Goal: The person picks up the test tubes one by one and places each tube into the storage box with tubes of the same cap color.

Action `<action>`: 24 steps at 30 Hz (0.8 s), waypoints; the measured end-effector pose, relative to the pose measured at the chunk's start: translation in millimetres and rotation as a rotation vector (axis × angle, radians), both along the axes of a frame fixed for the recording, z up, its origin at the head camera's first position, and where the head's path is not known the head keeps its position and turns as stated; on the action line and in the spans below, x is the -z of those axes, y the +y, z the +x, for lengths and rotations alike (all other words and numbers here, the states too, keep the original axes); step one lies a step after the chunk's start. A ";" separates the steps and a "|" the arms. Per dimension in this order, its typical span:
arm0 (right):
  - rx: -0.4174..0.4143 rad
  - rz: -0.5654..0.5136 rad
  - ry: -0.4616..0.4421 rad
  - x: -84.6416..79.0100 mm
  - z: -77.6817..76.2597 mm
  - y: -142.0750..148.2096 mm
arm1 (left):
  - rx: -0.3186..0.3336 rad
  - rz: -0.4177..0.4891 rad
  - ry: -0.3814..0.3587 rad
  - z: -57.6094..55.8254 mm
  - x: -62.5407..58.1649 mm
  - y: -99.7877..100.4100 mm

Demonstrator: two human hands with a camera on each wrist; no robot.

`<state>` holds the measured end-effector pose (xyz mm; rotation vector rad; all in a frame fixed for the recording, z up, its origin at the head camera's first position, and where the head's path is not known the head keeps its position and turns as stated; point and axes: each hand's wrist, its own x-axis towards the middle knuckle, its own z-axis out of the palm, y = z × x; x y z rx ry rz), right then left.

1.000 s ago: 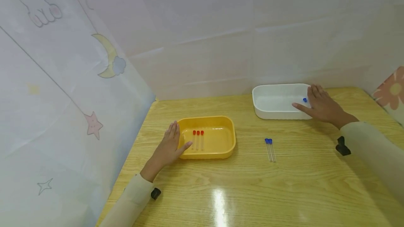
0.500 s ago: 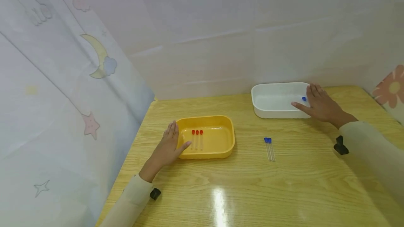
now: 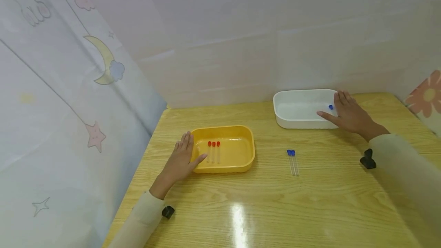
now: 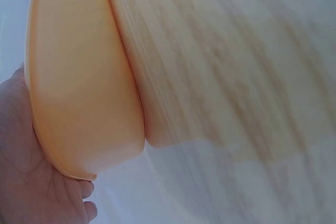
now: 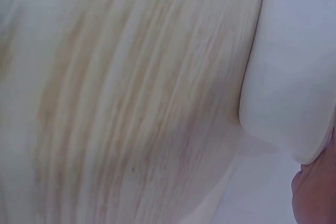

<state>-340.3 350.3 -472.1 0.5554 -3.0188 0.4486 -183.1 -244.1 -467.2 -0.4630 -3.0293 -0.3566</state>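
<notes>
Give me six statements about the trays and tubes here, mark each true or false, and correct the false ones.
1. Three red-capped tubes lie in the yellow tray. True.
2. A blue cap shows inside the white tray. True.
3. In the head view, the white tray is left of the yellow tray. False: it is to the right and farther back.
4. Two blue-capped tubes lie on the table. True.
5. The red-capped tubes have their caps toward the near edge of the table. False: the caps are toward the far side.
6. The blue-capped tubes lie at opposite ends of the table. False: they lie side by side.
</notes>
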 end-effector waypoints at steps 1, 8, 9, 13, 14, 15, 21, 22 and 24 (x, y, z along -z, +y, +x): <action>0.001 -0.001 0.003 0.5 0.0 0.0 | 0.002 -0.002 0.004 -0.1 0.1 0.0; 0.007 -0.010 0.003 2.1 -0.4 0.4 | 0.008 -0.011 0.016 -0.1 0.3 -0.1; 0.008 -0.011 0.004 2.3 -0.5 0.3 | 0.009 -0.018 0.024 0.2 0.0 0.0; 0.013 -0.012 0.008 0.3 1.0 -0.6 | 0.014 -0.043 0.067 0.4 -2.2 0.0; 0.014 -0.012 0.010 0.4 1.2 -0.7 | 0.015 -0.053 0.079 0.3 -2.3 -0.4; 0.015 -0.012 0.007 0.4 1.5 -0.8 | 0.012 -0.062 0.084 0.1 -2.6 -0.7; 0.025 -0.014 -0.003 2.3 1.8 -0.9 | 0.019 -0.055 0.121 -1.4 -8.8 -0.4; 0.026 -0.014 -0.001 2.5 1.8 -0.8 | 0.023 -0.050 0.124 -1.8 -10.6 0.5; 0.027 -0.015 -0.001 2.7 1.9 -0.6 | 0.034 -0.036 0.120 -2.7 -14.0 3.0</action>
